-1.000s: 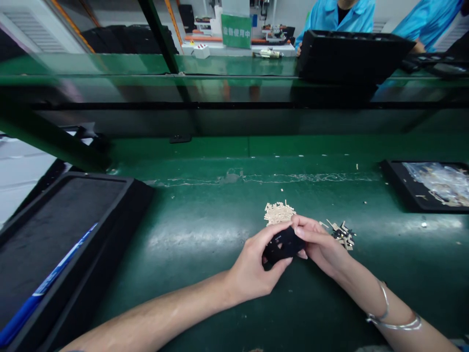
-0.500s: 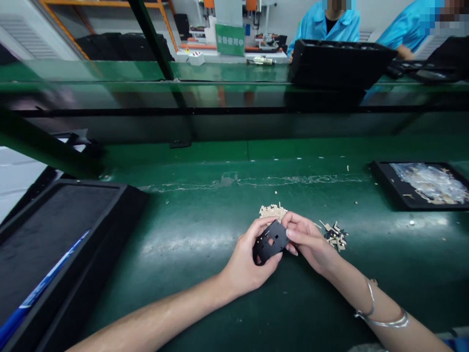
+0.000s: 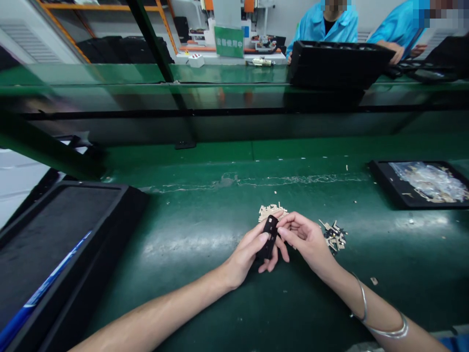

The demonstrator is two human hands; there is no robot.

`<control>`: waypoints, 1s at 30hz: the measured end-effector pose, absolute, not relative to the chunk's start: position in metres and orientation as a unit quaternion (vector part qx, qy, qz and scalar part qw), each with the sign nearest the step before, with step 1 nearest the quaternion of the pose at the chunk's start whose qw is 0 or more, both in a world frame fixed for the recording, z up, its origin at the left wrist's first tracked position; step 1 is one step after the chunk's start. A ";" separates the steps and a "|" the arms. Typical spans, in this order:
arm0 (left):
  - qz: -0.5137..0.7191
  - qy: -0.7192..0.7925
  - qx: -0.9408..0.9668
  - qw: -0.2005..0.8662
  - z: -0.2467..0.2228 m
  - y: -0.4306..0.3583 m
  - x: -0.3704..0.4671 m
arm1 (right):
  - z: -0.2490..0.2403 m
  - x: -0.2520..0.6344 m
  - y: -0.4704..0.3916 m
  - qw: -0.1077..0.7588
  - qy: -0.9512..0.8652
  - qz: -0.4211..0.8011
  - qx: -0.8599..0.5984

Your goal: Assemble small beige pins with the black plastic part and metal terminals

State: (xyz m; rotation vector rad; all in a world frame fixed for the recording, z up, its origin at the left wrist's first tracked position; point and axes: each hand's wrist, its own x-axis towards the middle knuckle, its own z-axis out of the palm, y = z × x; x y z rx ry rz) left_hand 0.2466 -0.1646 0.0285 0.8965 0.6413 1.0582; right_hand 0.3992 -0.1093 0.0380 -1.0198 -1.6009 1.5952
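Note:
My left hand (image 3: 246, 252) is closed round a small black plastic housing (image 3: 270, 239) with little cut-outs, tilted so that a narrow side faces me. My right hand (image 3: 302, 238) is at the housing's right edge, thumb and forefinger pinched together; what lies between those fingertips is too small to make out. Just behind the hands lies a pile of small pale strips (image 3: 269, 211), partly covered by the left fingers. Right of my right hand is a small heap of pale and black pieces (image 3: 335, 236).
A black foam tray (image 3: 110, 215) with a blue strip stands at the left. Another black tray (image 3: 394, 188) at the right holds clear plastic bags (image 3: 432, 181). Across the green bench (image 3: 198, 215), two people in blue coats are near a black box (image 3: 340, 63).
The black housing has turned from its broad face to a narrow side in my left hand. My right hand has shifted slightly left and stays at its edge.

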 end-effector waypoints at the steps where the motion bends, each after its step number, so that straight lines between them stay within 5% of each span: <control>1: 0.474 0.276 0.395 0.737 0.028 -0.163 0.246 | 0.038 0.399 -0.109 0.331 -0.607 0.607 -0.392; 12: 0.491 0.309 0.394 0.713 0.024 -0.165 0.249 | 0.039 0.400 -0.112 0.272 -0.630 0.609 -0.397; 19: 0.540 0.371 0.461 0.598 0.025 -0.168 0.251 | 0.060 0.412 -0.095 0.493 -0.525 0.557 -0.415; 24: 0.538 0.391 0.484 0.569 0.025 -0.168 0.250 | 0.068 0.388 -0.047 0.316 -0.563 0.574 -0.504; 30: 0.543 0.388 0.491 0.560 0.022 -0.165 0.250 | 0.091 0.357 0.043 0.363 -0.595 0.447 -0.561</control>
